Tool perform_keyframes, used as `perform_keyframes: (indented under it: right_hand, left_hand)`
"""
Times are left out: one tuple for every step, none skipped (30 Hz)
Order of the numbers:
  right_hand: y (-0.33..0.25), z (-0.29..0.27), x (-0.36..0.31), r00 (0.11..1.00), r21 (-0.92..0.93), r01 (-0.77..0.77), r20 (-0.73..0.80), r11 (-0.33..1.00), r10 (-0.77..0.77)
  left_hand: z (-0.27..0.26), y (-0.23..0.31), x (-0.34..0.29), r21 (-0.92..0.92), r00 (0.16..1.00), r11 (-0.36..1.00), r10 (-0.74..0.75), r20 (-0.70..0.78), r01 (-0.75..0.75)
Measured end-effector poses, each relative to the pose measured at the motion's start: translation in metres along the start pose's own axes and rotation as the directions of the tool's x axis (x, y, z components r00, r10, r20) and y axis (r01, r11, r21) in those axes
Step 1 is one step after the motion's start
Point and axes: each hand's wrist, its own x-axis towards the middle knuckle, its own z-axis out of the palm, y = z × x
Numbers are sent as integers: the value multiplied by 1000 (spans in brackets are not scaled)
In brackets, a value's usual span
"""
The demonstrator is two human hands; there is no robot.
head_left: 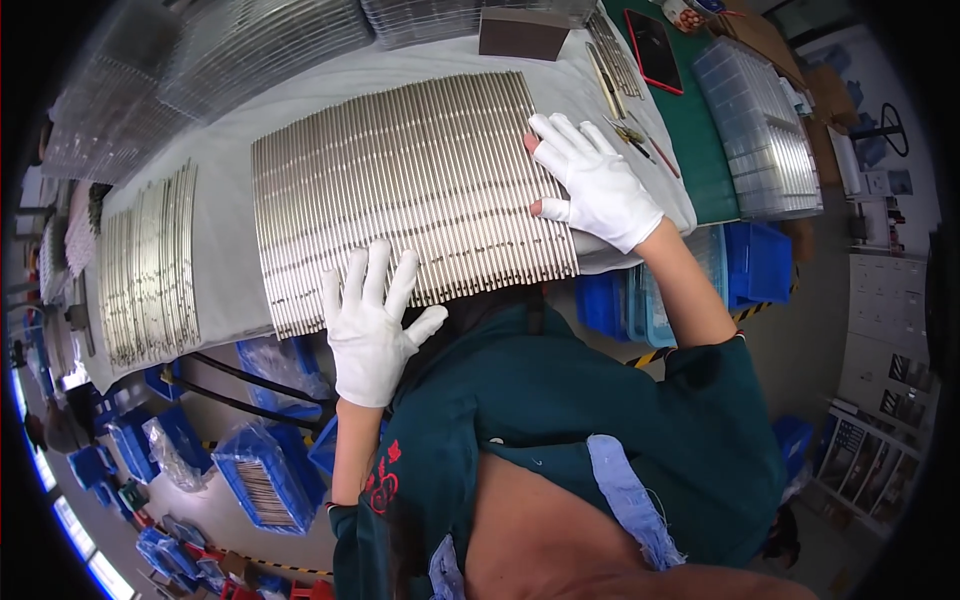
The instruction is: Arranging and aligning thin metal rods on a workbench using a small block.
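A broad row of thin silvery metal rods (400,180) lies side by side on a white cloth over the table. My left hand (370,320), in a white glove, rests its spread fingers on the near ends of the rods. At the right end of the row lies my right hand (600,180), gloved in white with some fingertips bare, fingers spread along the last rods. Neither hand grips anything. A smaller group of similar rods (150,270) lies apart at the left of the cloth.
Clear plastic trays (260,60) are stacked at the back left, beside a dark box (523,34). Tweezers and slim tools (630,132) lie right of my right hand. A red-edged phone (654,50) and clear cases (757,130) stand farther right. Blue bins (265,475) sit on the floor.
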Motion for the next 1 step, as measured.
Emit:
perform_keyframes:
  right_hand:
    - [0,-5,-1,999,19,-27,28,999,26]
  left_hand:
    - [0,0,0,3,1000,1000,-2,5,2]
